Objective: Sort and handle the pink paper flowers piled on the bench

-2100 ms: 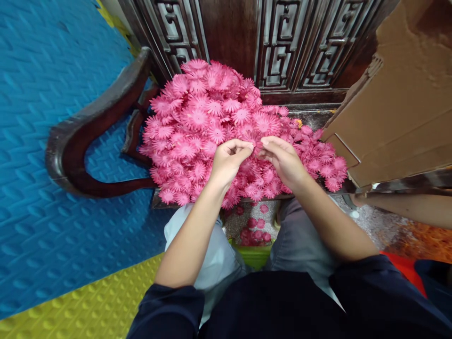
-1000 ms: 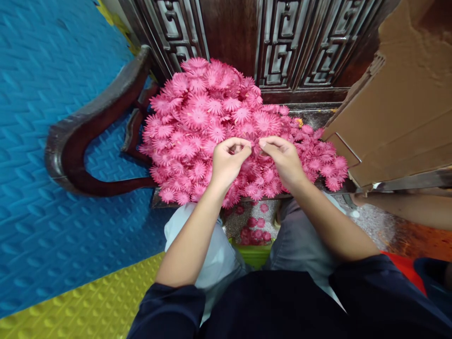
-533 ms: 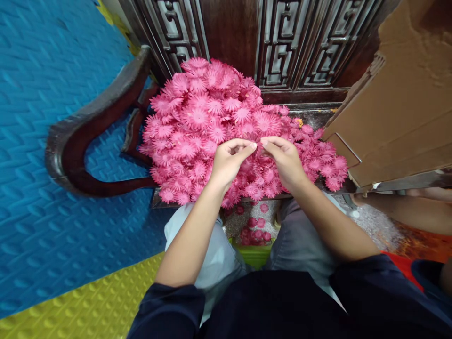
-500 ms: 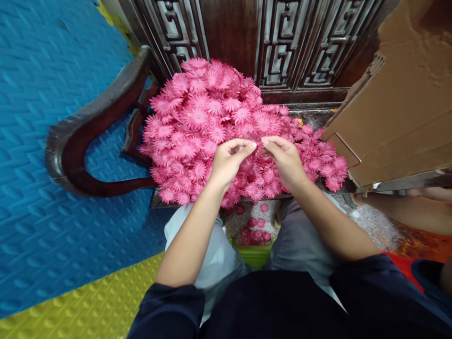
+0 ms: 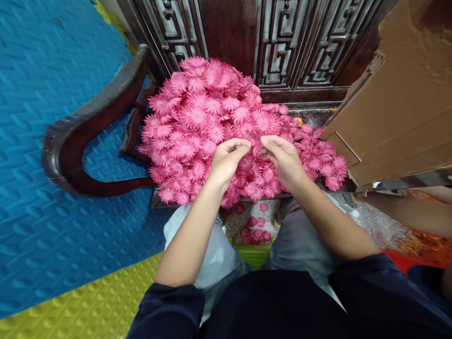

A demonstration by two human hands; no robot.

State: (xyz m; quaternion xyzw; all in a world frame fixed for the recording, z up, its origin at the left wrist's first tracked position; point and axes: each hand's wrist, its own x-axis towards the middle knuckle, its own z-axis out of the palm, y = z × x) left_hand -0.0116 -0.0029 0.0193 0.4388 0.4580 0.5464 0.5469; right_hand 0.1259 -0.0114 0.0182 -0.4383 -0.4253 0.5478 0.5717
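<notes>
A large heap of pink artificial flowers [image 5: 197, 117] with thin pointed petals lies in front of me. Over its middle, my left hand [image 5: 228, 160] is closed in a pinch of thumb and forefinger. A darker pink flower piece [image 5: 252, 137] shows at its fingertips and appears to be held there. My right hand [image 5: 284, 155], a short gap away, also pinches thumb against forefinger. What sits between those right fingertips, if anything, is too small to make out. Both palms face inward, and the fingers hide part of the heap behind.
The heap rests on a dark wooden bench with a curved armrest [image 5: 58, 155] at left and a carved back [image 5: 229, 42]. A cardboard box [image 5: 399, 94] stands at right. Loose pink flowers [image 5: 256, 233] lie below between my knees, by a green edge [image 5: 254, 256]. Another person's limb [image 5: 406, 212] shows at right.
My left hand has shifted slightly left, widening the gap between the two pinches. More of the darker pink piece shows between them. The right hand has hardly moved.
</notes>
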